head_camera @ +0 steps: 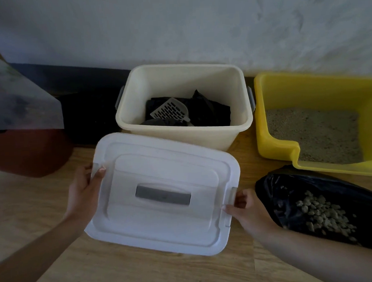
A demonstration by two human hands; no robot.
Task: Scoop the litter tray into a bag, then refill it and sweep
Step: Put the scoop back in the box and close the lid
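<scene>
I hold a white lid (162,191) with a grey handle above the floor, just in front of a cream storage bin (240,125). My left hand (84,189) grips the lid's left edge and my right hand (246,208) grips its right edge by the clip. Inside the open bin lie a grey slotted scoop (168,111) and dark bags. At the right stands a yellow litter tray (266,123) holding sandy litter (316,134). An open black bag (276,192) with pale clumps (322,215) lies in front of the tray.
A pale wall (174,22) with a dark skirting runs behind the bin and tray. A dark reddish object (26,153) sits at the left on the wooden floor (55,212).
</scene>
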